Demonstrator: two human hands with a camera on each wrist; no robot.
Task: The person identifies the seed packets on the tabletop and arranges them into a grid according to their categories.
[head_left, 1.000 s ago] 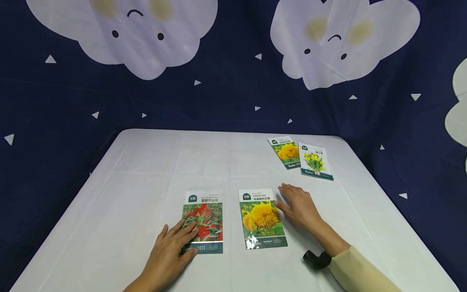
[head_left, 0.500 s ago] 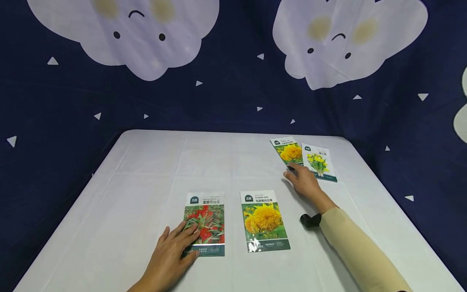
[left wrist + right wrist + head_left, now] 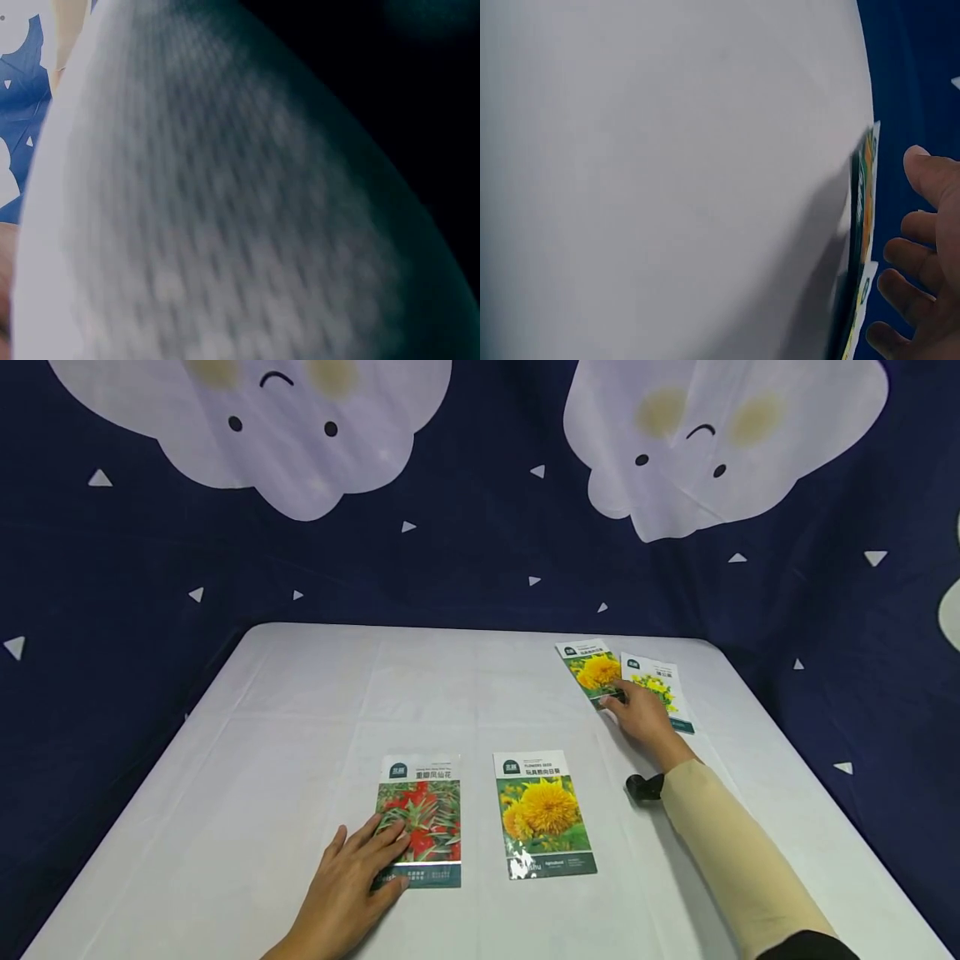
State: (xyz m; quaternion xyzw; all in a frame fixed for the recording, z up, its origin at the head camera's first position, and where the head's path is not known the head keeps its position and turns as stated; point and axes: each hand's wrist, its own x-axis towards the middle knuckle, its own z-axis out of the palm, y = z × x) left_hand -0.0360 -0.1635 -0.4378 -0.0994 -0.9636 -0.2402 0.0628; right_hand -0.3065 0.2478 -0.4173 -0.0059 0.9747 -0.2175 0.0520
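My left hand [image 3: 348, 881] lies with its fingers spread on the lower left of a seed packet with red flowers [image 3: 435, 802]. To the right lies a seed packet with a large yellow bloom [image 3: 547, 810]. At the far right my right hand [image 3: 645, 714] hovers low over two more packets, one with a yellow bloom [image 3: 588, 667] and a white one with small yellow flowers [image 3: 660, 677], partly covering both. The right wrist view shows that hand's loosely bent fingers [image 3: 907, 259] apart from the packets, nothing between them. A blurred, woven-looking surface fills most of the left wrist view.
A white cloth covers the table [image 3: 300, 693], and its far edge runs just behind the two far packets. Behind it hangs a dark blue curtain [image 3: 480, 577] with clouds and triangles. A black object [image 3: 645, 787] is at the right wrist.
My right hand has moved from beside the near yellow-bloom packet forward and right to the two far packets, lately shifting slightly farther right. The left hand has stayed on the red-flower packet.
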